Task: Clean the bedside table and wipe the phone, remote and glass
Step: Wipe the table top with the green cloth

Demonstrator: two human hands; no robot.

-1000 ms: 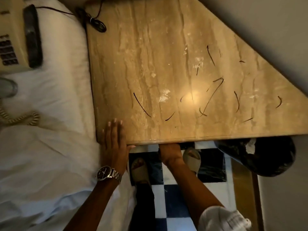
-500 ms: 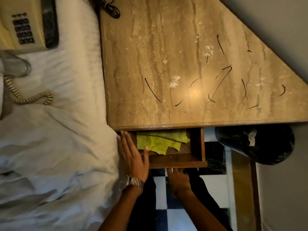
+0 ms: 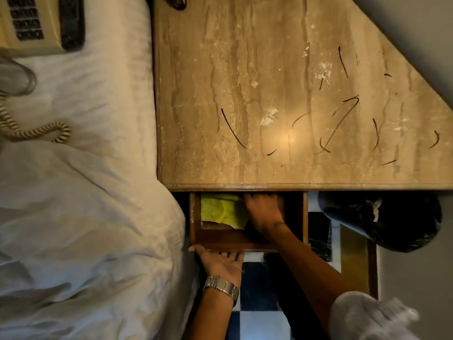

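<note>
Right hand (image 3: 263,212) is inside the open drawer (image 3: 232,240), fingers curled on the right edge of the cloth (image 3: 218,209). Its tips are in shadow under the table (image 3: 245,69) lip, so a closed pinch can't be told. Left hand (image 3: 220,263) holds the drawer front, thumb at the corner and fingers beneath. Phone (image 3: 27,23), remote (image 3: 72,23) and glass (image 3: 14,77) sit on the bed (image 3: 85,192), well apart from the table.

Likely risks: cloth snags on the lip if yanked; drawer drops if drawn too far; the glass on soft bedding could tip; a careless wipe sends the hairs (image 3: 232,128) onto the bed.

Versus 0.5 s ago: the right hand went from below the front into the drawer, the left from the drawer's side to its front, and the drawer is out further.
</note>
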